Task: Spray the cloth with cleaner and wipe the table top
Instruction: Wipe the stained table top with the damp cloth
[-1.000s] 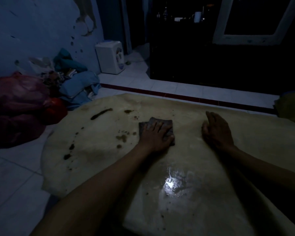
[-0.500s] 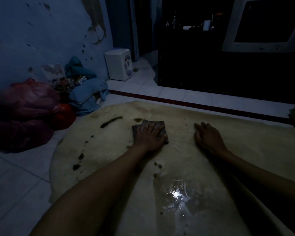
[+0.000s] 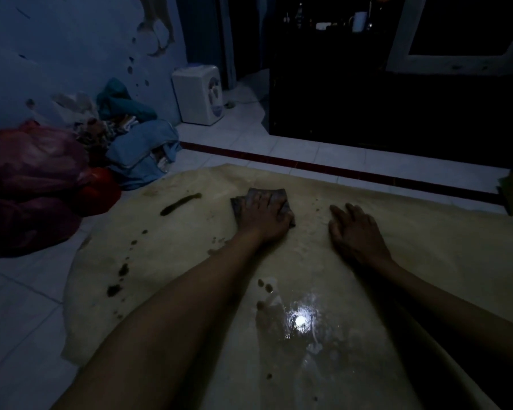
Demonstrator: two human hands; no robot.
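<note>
The room is dim. A pale yellowish table top (image 3: 172, 255) fills the lower view, marked with dark stains, a long smear (image 3: 180, 203) and several spots on the left. My left hand (image 3: 264, 216) presses flat on a dark grey cloth (image 3: 279, 194) near the table's far edge. The cloth sticks out beyond my fingers. My right hand (image 3: 357, 235) rests flat on the bare table to the right of the cloth, fingers spread, holding nothing. A wet shiny patch (image 3: 301, 321) reflects a light in the near middle. No spray bottle shows.
Red plastic bags (image 3: 33, 176) and a pile of blue clothes (image 3: 142, 149) lie on the tiled floor at left. A small white appliance (image 3: 197, 94) stands by the wall. A dark cabinet (image 3: 367, 108) is behind the table.
My left hand has slid the cloth away from me toward the table's far edge, uncovering the spots it passed. My right hand has stayed flat on the table.
</note>
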